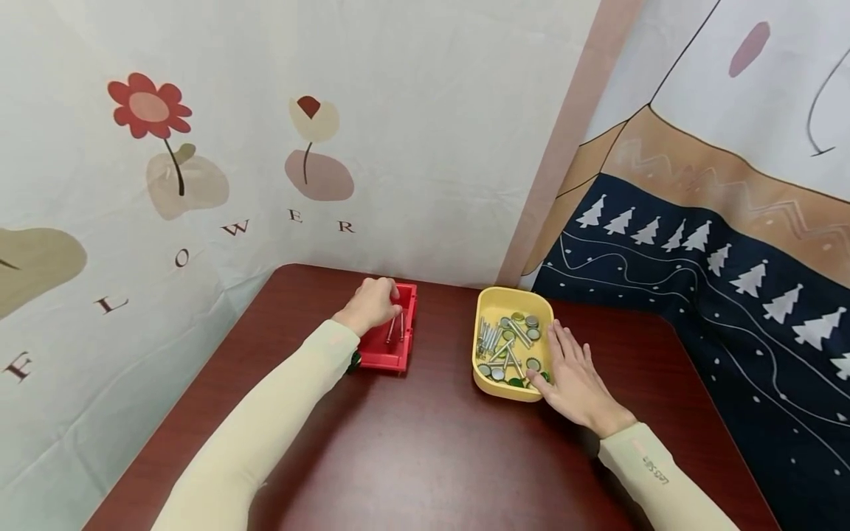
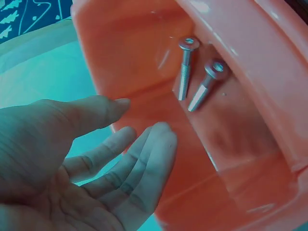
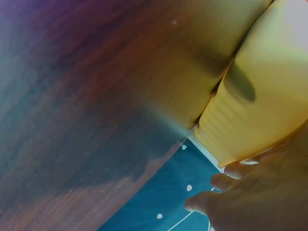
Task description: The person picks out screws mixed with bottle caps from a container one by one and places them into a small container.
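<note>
Across the back hangs a pale cloth (image 1: 432, 110) printed with flowers and spaced letters; to its right, a second cloth (image 1: 637, 265) carries white trees on dark blue. Below them spreads the counter (image 1: 432, 457), dark reddish wood. Two forearms in pale sleeves (image 1: 265, 428) extend over it. Toward the far edge, right of centre, sits a yellow tub (image 1: 508, 394); left of it and well apart stands a smaller red bin (image 1: 385, 361).

The right hand (image 1: 578, 380) rests against the tub's right side, fingers straight and thumb reaching over the rim, its grip relaxed. The left hand (image 1: 372, 304) is above the red bin, grip released, thumb and fingers spread with nothing between them. Just beyond its fingertips, two silver bolts (image 2: 185, 67) are inside the bin, side by side and tilted; whether both touch its floor, I cannot tell. More bolts (image 1: 520, 333), some crossed, lie in the tub, and smallest, among them, grey and green bottle caps (image 1: 533, 334).
</note>
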`<control>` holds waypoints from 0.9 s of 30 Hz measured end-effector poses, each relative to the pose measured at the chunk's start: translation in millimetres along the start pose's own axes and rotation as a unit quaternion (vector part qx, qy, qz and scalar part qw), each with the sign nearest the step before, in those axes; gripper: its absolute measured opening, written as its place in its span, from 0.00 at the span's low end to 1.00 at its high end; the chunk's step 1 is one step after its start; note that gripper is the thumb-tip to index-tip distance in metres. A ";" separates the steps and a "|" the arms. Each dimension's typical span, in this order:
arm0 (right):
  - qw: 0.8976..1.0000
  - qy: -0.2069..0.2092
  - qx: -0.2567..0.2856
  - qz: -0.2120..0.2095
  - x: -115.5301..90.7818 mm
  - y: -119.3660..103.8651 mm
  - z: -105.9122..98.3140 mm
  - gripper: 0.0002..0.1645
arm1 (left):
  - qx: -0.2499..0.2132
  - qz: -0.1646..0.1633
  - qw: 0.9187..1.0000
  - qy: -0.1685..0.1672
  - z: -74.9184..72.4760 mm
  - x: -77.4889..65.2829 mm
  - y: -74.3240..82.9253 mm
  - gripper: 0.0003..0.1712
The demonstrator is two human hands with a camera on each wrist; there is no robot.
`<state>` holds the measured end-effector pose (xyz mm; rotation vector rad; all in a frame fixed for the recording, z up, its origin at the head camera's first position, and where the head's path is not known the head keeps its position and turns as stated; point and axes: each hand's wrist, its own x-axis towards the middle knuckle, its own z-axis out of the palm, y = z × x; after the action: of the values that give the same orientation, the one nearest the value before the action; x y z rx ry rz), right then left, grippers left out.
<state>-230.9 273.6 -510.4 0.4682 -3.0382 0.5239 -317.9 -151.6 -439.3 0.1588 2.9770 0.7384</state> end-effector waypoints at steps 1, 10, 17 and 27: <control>1.000 0.000 0.000 0.001 0.0 0.2 -0.4 0.59 | -0.002 0.001 1.000 0.004 -0.9 -1.2 1.3 0.18; 1.000 0.000 0.004 0.002 0.5 0.3 -1.1 0.59 | 0.044 0.044 0.997 0.047 -2.2 -11.1 14.9 0.21; 1.000 0.000 0.007 0.001 -0.3 0.7 -0.7 0.59 | 0.097 0.084 0.988 0.086 3.5 -16.8 24.0 0.24; 1.000 0.001 0.007 0.002 -1.1 0.3 -0.4 0.59 | 0.148 0.126 0.977 0.091 12.0 -22.9 39.5 0.32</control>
<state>-230.0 274.3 -510.2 0.4627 -3.0349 0.5461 -290.8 -114.0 -430.3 0.5196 3.2668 0.3339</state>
